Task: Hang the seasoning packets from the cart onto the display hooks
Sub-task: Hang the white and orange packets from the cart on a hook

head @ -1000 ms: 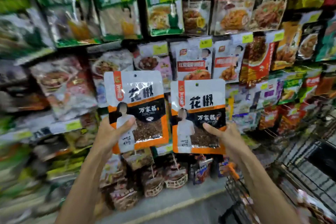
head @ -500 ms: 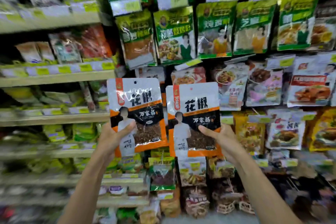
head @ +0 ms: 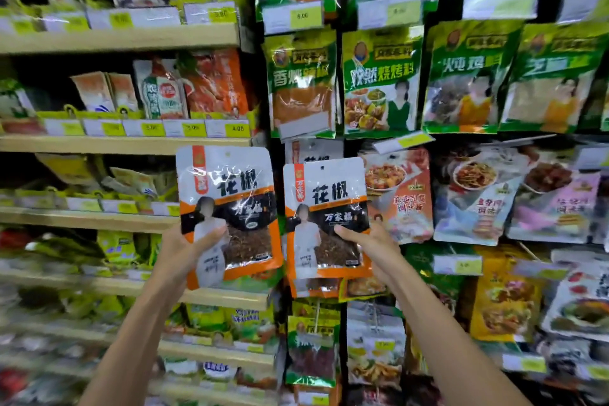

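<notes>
At my nine o'clock run wooden shelves (head: 115, 38), their front edges lined with yellow price tags (head: 237, 129). Orange pouches (head: 214, 86) stand on the second one. From twelve to three o'clock a dark back panel (head: 443, 6) carries hanging rows: green packets (head: 382, 82) above, dish-printed sachets (head: 474, 194) below, and a white seasoning packet (head: 313, 152) near the centre.

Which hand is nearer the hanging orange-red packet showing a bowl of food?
Right. The right hand, gripping a peppercorn packet, is just left of the orange-red packet; the left hand is much farther left.
</notes>
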### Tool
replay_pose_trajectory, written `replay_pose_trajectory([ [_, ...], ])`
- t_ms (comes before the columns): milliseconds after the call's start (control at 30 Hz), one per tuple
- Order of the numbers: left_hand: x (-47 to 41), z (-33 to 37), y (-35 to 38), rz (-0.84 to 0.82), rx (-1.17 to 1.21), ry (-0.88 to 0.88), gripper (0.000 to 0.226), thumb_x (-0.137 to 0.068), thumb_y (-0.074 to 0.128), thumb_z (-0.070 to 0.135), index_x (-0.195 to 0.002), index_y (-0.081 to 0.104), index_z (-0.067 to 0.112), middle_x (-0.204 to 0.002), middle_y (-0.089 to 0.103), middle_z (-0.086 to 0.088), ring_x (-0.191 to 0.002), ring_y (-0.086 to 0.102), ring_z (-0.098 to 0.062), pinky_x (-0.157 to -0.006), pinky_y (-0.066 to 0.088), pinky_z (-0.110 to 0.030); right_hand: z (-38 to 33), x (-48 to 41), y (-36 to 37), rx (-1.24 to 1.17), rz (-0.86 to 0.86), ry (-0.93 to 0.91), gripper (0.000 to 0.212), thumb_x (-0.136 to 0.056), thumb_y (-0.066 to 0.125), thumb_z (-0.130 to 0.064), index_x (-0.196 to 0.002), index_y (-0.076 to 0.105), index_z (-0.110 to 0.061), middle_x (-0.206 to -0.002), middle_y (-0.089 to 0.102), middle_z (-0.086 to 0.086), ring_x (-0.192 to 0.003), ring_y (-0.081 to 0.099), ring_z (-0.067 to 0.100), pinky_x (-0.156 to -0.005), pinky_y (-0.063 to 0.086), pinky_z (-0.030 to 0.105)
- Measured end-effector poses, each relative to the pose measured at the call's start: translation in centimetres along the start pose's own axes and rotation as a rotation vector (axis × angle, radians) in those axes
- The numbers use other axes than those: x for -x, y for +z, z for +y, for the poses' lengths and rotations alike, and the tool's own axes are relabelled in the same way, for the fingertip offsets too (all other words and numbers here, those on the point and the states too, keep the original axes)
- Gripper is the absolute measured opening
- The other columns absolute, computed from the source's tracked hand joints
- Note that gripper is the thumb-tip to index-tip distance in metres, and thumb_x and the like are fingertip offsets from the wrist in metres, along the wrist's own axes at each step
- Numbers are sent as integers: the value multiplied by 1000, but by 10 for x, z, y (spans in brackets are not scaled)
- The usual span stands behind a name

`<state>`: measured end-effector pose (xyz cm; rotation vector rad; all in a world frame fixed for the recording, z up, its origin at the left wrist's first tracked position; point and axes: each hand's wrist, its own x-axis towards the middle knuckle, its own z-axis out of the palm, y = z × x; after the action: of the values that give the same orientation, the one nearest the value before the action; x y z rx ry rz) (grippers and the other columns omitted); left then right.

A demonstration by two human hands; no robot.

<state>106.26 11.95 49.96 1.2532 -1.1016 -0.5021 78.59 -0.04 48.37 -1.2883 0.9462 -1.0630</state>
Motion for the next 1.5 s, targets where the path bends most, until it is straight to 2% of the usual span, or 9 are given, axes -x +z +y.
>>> replay_pose_trajectory([
  [100,-18,-5,5,17,-5,22,31,-82,69,14,-92,55,39,-79,61,34,-65,58,21,-62,43,-12,-6,-30,9,-31,-16,-15,23,-81,75,-15,-88,54,-23,-79,51,-18,-54,58,-12,-42,40,0],
  [267,-39,-10,11,23,3,-1,24,-82,69,13,-89,60,34,-73,69,26,-67,65,8,-64,49,-24,-8,-71,19,-30,-47,-8,83,-79,77,-27,-147,32,-8,-146,42,5,-131,44,22,-101,38,26],
  [400,-52,-10,16,38,26,-16,21,-80,71,20,-89,61,36,-74,69,23,-67,66,7,-65,48,-25,-9,-89,22,-67,-65,-9,31,-81,75,-14,-109,60,-16,-106,65,-4,-83,65,-6,-62,47,4],
  [533,-62,-9,16,-4,33,-10,22,-71,71,31,-92,64,32,-79,71,24,-74,67,5,-66,50,-23,-4,-91,26,-82,-43,-31,27,-82,74,-15,-88,54,-31,-84,57,-20,-64,58,-13,-55,45,4],
  [667,-74,-11,14,-23,61,-14,28,-68,72,33,-95,63,31,-82,72,22,-78,67,4,-69,49,-25,4,-96,28,-94,-6,-30,35,-83,73,-18,-108,54,-32,-92,62,-17,-105,55,1,-80,43,8],
  [800,-83,-13,10,-59,60,0,29,-68,73,33,-95,64,31,-84,72,20,-81,67,4,-69,49,-22,1,-106,36,-63,32,-44,79,-84,72,-24,-148,28,-11,-150,36,1,-141,29,21,-108,25,35],
  [1133,-92,-29,2,-158,105,-43,32,-69,73,31,-99,64,26,-90,73,16,-87,68,0,-73,51,-23,-2,-129,49,31,157,65,81,-95,47,-50,-149,15,1,-157,23,14,-143,24,29,-112,26,42],
  [1333,-83,-38,9,-245,178,-71,26,-69,73,28,-93,67,31,-91,74,14,-88,69,-3,-80,52,-28,18,-86,43,443,455,-182,44,-98,48,-40,-126,49,-6,-120,57,13,-109,55,24,-86,43,31],
  [1500,-75,-40,37,-360,195,-104,28,-68,72,30,-95,66,29,-90,74,15,-88,69,-4,-76,55,-23,15,-49,64,143,326,-294,28,-97,49,-39,-112,60,-18,-111,62,-5,-113,56,16,-94,45,26],
])
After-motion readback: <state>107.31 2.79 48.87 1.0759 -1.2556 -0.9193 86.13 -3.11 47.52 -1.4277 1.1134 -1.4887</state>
